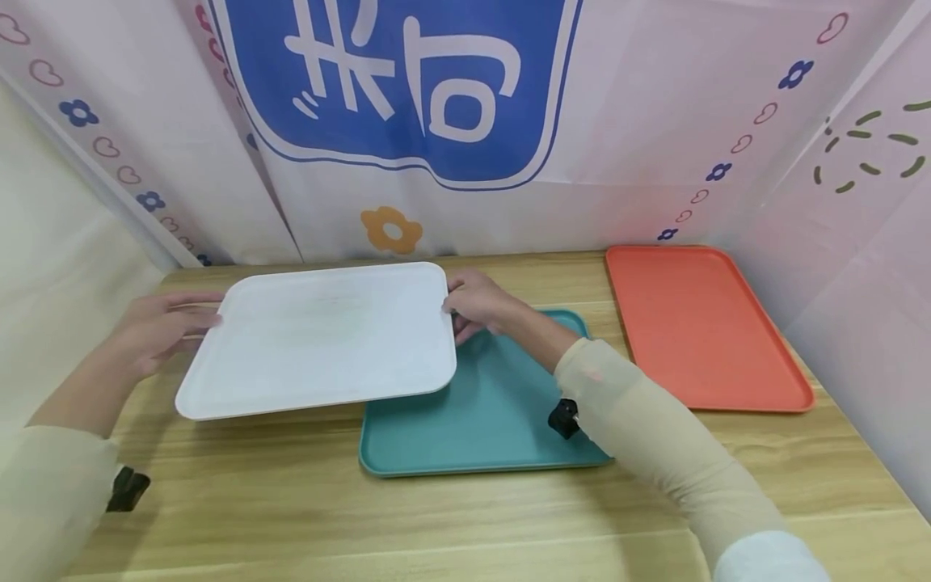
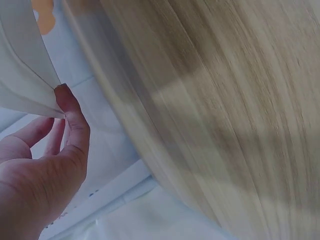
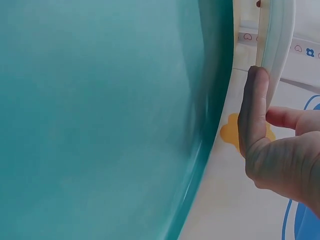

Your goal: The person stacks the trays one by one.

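A white rectangular tray is held up over the left part of the table, its near right corner overlapping a teal tray in the head view. My left hand grips its left edge; the left wrist view shows thumb and fingers pinching the rim. At the opposite edge my right hand holds the rim, with fingers underneath and the thumb on the upper side. The teal tray lies flat beneath my right forearm, which hides part of it.
A red-orange tray lies at the right of the wood-grain table, near the right-hand wall sheet. White printed sheets hang behind and at the sides of the table.
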A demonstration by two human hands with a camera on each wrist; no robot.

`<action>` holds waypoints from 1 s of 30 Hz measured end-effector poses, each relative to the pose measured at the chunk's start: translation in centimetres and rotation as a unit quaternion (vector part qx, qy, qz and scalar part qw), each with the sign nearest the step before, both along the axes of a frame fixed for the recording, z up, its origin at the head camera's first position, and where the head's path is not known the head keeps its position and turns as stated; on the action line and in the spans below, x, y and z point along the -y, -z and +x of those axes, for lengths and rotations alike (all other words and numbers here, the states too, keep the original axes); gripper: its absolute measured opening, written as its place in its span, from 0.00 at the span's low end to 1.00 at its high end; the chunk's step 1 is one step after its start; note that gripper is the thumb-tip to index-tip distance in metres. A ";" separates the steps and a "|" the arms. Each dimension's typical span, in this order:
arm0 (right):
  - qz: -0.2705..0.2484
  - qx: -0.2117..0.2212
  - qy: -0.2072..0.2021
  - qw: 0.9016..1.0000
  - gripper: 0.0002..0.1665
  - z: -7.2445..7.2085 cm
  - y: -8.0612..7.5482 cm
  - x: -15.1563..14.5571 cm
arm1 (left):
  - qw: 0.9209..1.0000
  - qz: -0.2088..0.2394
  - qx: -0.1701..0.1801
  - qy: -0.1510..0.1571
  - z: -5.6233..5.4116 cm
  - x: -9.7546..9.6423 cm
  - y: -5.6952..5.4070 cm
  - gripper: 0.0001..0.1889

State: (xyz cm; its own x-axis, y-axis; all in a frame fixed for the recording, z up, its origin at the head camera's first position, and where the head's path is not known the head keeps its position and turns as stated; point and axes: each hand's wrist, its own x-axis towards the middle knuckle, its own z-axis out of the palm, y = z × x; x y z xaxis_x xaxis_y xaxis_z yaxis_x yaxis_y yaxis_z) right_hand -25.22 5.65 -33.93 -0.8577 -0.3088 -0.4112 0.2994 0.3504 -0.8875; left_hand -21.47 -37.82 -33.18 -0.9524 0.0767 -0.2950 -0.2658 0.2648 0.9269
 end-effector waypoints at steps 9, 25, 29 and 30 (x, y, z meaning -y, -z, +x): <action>0.006 0.003 0.006 1.000 0.22 0.4 0.2 -1.8 | 0.999 -0.021 -0.008 0.038 -0.6 -1.2 0.1 0.20; 0.005 -0.004 0.015 1.000 0.20 0.6 0.1 -4.1 | 0.995 -0.090 -0.011 0.048 -0.8 -3.7 0.3 0.33; 0.013 -0.006 0.016 1.000 0.20 0.6 0.1 -4.6 | 0.996 -0.083 -0.009 0.044 -0.9 -4.1 0.3 0.33; 0.014 -0.006 0.016 1.000 0.20 0.6 0.1 -4.7 | 0.996 -0.079 -0.008 0.043 -0.9 -4.3 0.3 0.31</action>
State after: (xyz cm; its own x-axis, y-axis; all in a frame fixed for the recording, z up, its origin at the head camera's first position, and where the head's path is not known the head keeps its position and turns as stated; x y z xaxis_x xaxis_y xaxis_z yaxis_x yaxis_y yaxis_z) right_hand -24.59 10.36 -34.01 -0.8716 -0.2700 -0.4093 0.3001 0.3664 -0.8807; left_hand -22.40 -33.55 -33.50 -0.9490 0.1125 -0.2944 -0.2207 0.4297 0.8756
